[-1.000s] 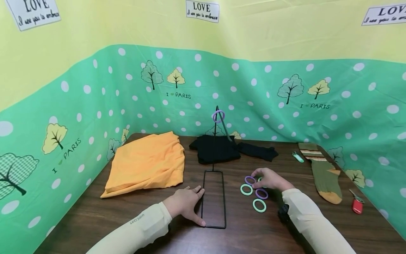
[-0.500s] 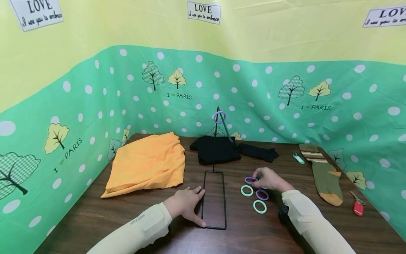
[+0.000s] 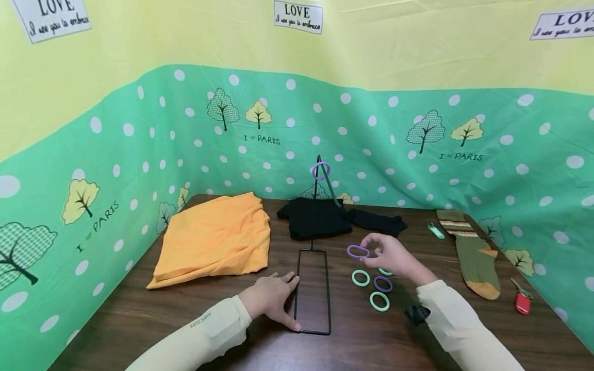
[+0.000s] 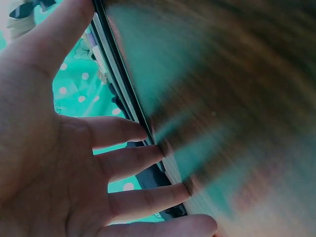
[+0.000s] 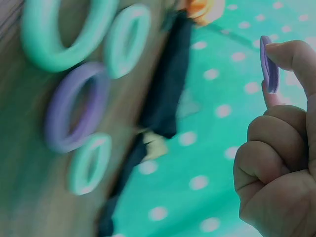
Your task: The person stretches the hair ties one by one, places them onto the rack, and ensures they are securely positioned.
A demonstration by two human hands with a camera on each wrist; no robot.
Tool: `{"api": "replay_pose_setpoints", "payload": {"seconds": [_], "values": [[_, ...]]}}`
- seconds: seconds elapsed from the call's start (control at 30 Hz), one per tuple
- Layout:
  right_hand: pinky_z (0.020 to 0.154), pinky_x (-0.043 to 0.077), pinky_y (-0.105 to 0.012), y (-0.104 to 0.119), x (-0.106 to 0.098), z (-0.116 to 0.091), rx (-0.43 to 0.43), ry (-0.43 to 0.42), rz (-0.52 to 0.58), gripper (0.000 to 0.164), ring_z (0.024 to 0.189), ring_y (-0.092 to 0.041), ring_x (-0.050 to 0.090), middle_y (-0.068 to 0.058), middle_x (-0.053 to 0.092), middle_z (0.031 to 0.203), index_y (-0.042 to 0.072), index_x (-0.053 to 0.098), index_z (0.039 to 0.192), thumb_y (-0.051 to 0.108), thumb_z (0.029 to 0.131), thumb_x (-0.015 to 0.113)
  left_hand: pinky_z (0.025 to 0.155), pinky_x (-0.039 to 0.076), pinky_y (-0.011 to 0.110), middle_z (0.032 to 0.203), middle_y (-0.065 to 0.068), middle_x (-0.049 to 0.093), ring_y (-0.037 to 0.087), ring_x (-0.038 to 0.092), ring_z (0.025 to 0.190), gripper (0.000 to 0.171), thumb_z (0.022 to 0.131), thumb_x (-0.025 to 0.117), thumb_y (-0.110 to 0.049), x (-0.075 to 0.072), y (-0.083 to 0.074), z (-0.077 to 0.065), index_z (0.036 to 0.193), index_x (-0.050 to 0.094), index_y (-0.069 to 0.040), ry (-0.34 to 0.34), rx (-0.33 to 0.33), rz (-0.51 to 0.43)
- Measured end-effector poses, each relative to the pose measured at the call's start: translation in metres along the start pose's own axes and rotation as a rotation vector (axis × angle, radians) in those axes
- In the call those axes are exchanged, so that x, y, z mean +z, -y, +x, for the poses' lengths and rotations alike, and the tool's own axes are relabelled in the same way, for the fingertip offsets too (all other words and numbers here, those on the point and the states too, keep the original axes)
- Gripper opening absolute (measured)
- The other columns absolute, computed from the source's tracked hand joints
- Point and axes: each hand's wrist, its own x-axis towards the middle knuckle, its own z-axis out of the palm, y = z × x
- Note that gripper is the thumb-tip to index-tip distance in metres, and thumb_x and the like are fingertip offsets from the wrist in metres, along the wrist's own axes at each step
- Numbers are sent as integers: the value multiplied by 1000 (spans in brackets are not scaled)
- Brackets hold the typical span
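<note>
In the head view, my right hand [image 3: 394, 255] pinches a purple ring [image 3: 352, 256] between thumb and index finger, raised above the table. The right wrist view shows the same pinch on the purple ring [image 5: 269, 71], other fingers curled in. My left hand [image 3: 270, 299] rests with spread, straight fingers against the side of a black wire stand [image 3: 328, 293]; its fingertips [image 4: 148, 157] touch the frame. Another purple ring [image 3: 313, 171] hangs near the stand's top. Below my right hand lie three pale green rings [image 3: 379, 310] and one purple ring [image 3: 383, 290], one green ring partly hidden.
An orange cloth [image 3: 213, 242] lies at the left. Behind the stand are a folded black garment [image 3: 320, 219] and a black sock-like piece [image 3: 378, 221]. Toward the right edge lie an olive sock [image 3: 478, 263], a small green tag [image 3: 435, 230] and a red-handled item [image 3: 522, 303].
My right hand has lifted the purple ring from the group on the table and moved it up and left, toward the stand. My left hand has stayed in place.
</note>
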Motion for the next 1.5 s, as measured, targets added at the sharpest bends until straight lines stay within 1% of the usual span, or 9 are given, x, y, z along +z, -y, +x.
{"api": "replay_pose_setpoints", "payload": {"seconds": [0.3, 0.5, 0.63, 0.77, 0.87, 1.1, 1.2, 1.33, 1.5], "values": [[40, 33, -21, 70, -12, -30, -179, -59, -65, 29, 42, 0, 29, 10, 32, 50, 14, 57, 98, 11, 75, 74, 94, 45, 41, 151, -1, 30, 32, 44, 128, 110, 58, 58, -83, 0, -1, 1, 146, 30, -22, 6, -6, 5], [41, 25, -13, 110, -20, -46, -561, -200, -107, 36, 46, 8, 22, 10, 25, 48, 16, 57, 95, 2, 68, 76, 94, 45, 41, 151, -2, 31, 31, 45, 128, 110, 57, 58, -83, -1, -2, 0, 146, 30, -23, 5, -13, 16], [41, 21, -8, 132, -29, -47, -827, -301, -24, 23, 44, 5, 20, 6, 25, 46, 6, 59, 93, 17, 78, 73, 94, 45, 40, 150, -2, 31, 31, 44, 128, 110, 57, 58, -83, -2, -1, 0, 146, 30, -23, 7, -14, 23], [42, 18, -8, 152, -38, -44, -1008, -404, 52, 35, 42, -1, 20, 6, 23, 47, -7, 58, 87, 27, 83, 66, 93, 46, 41, 150, -2, 31, 31, 44, 128, 110, 57, 58, -83, -2, -2, 1, 145, 31, -23, 6, -16, 28], [43, 16, -10, 165, -44, -41, -1059, -471, 45, 37, 43, -1, 19, 5, 20, 48, -8, 58, 84, 27, 83, 66, 93, 46, 41, 150, -2, 31, 30, 45, 128, 110, 57, 58, -83, -2, -2, 1, 145, 31, -24, 8, -17, 33], [43, 15, -13, 179, -48, -19, -1016, -563, -124, 33, 43, -1, 17, 6, 20, 47, 0, 61, 88, 32, 84, 63, 92, 47, 41, 150, -3, 31, 30, 44, 128, 110, 57, 58, -83, -3, -2, 0, 145, 31, -24, 8, -21, 37], [43, 17, -15, 175, -49, -7, -905, -549, -179, 24, 43, -1, 17, 7, 21, 47, 5, 61, 93, 23, 79, 69, 91, 47, 41, 150, -3, 32, 30, 44, 128, 110, 57, 58, -83, -2, -2, 0, 145, 31, -24, 2, -23, 37], [43, 20, -18, 164, -49, 12, -720, -525, -207, 32, 42, -1, 17, 10, 20, 47, 7, 60, 99, 5, 71, 74, 91, 47, 41, 150, -3, 32, 30, 45, 128, 110, 56, 58, -83, -2, -2, 1, 145, 31, -24, 0, -24, 32], [41, 23, -24, 150, -50, 34, -518, -492, -217, 42, 39, -5, 19, 9, 22, 47, 6, 56, 113, 10, 76, 74, 92, 47, 42, 151, -3, 30, 30, 44, 129, 109, 58, 58, -83, -3, -3, 1, 146, 30, -25, 27, -26, 29]]}}
